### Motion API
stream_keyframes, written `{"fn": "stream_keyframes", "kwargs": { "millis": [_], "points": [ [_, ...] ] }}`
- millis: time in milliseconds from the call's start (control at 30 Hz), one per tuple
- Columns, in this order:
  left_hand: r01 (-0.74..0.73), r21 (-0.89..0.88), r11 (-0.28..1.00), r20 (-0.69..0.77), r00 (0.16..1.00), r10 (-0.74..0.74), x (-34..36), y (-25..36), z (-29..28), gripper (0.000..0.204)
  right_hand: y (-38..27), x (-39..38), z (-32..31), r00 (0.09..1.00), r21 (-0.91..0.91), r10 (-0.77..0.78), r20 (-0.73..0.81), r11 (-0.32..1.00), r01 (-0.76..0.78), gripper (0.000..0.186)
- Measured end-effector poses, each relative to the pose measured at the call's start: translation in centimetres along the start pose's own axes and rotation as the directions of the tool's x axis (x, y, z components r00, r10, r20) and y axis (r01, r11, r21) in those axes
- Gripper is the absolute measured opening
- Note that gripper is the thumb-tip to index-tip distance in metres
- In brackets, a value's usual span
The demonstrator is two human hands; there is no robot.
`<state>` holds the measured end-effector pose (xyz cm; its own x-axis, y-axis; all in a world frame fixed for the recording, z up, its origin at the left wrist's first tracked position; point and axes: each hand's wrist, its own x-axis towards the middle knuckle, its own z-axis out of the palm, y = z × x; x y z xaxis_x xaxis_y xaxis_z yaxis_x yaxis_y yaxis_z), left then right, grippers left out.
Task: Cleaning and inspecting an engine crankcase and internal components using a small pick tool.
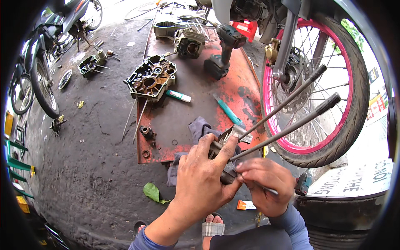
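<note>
My left hand (pixel 199 179) is wrapped round a grey metal engine part (pixel 241 132), held up above the near edge of the red metal board. Two long steel studs, a thinner one (pixel 283 102) and a thicker one (pixel 291 130) with threaded ends, stick out of it to the upper right. Close beside, my right hand (pixel 270 181) pinches a thin metal rod (pixel 271 191) at the part's lower side. Its working end is hidden by my fingers. Behind the part, a dark grey rag (pixel 199 127) lies on the board.
On the red board (pixel 196 108) are an open engine casing (pixel 152 77), a cylinder piece (pixel 189 43), a cordless drill (pixel 225 50), a white-and-green tube (pixel 178 96) and a teal-handled tool (pixel 228 110). A pink-rimmed motorcycle wheel (pixel 350 75) stands close on the right.
</note>
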<state>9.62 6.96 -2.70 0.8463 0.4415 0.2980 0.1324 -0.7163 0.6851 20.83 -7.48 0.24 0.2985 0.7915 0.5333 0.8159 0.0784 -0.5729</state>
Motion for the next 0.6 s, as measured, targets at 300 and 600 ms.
{"fn": "stream_keyframes", "kwargs": {
  "millis": [300, 600],
  "points": [
    [-0.001, -0.017, 1.0, -0.005, 1.0, 0.001, 0.4, -0.3, -0.4, 0.078, -0.1, 0.9, 0.2, 0.999, 0.052, 0.042, 0.018, 0.998, -0.043, 0.023],
    [-0.034, -0.033, 0.999, 0.029, 0.999, 0.035, 0.4, -1.0, -0.6, 0.078, -0.1, 0.7, -0.1, 0.999, 0.047, 0.011, 0.053, 0.999, -0.013, 0.024]
  ]
}}
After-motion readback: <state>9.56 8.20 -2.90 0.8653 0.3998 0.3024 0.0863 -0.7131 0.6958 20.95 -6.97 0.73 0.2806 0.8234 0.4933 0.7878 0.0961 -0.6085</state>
